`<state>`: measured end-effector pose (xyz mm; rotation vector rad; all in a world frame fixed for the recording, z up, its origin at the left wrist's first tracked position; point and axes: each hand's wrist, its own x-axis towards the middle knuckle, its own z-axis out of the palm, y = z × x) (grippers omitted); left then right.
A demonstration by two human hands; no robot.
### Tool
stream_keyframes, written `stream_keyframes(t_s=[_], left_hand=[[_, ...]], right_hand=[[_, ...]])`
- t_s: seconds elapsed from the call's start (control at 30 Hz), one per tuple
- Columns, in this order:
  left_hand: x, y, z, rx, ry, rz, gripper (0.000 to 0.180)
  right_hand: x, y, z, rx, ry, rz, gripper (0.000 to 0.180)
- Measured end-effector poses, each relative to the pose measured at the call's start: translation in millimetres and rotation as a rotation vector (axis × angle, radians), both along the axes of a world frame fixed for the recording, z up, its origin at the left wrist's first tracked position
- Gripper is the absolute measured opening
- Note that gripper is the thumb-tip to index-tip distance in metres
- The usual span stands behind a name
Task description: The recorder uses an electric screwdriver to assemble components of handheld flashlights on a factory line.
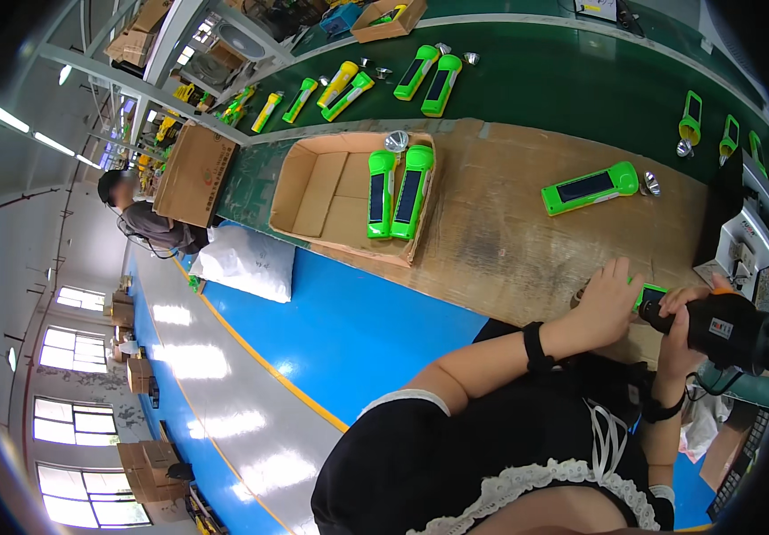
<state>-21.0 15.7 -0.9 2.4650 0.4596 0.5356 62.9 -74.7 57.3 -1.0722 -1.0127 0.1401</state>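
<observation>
My left hand (606, 301) is closed around a green flashlight (650, 294) at the front edge of the bench. Most of that flashlight is hidden by my fingers. My right hand (681, 328) grips a black electric screwdriver (725, 332), whose front end points at the flashlight and touches or nearly touches it. Beyond my hands, another green flashlight (590, 187) with a dark panel lies on the cardboard sheet (500, 205), its silver reflector (650, 185) beside its end.
Two green flashlights stand in an open carton (304, 201) left of the sheet. Across the green conveyor belt (527, 76) lie several green and yellow flashlights. A white-and-black machine (740, 234) stands at right. A person (148, 218) sits far left, near a white sack (246, 261).
</observation>
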Motion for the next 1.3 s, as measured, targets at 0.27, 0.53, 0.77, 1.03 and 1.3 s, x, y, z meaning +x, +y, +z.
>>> stream_keyframes(t_s=[0.27,0.53,0.77,1.03,1.3], left_hand=[[-2.1,-0.2,2.9,0.034,-0.002,-0.003,0.054],[-6.2,-3.1,2.5,0.052,-0.006,-0.015,0.053],[-1.0,1.8,6.5,0.005,0.071,-0.040,0.050],[-7.5,7.7,18.4,0.032,0.136,-0.128,0.051],[-9.2,5.3,18.2,0.049,0.109,-0.110,0.051]], right_hand=[[0.5,-1.1,-10.4,-0.074,-0.071,0.055,0.053],[-1.9,-0.5,-11.8,-0.083,-0.028,0.057,0.050],[9.1,-6.0,7.3,-0.087,0.118,0.089,0.045],[94.2,-41.7,60.8,0.325,-0.011,-0.478,0.055],[140.7,-34.5,47.8,0.282,-0.087,-0.581,0.047]])
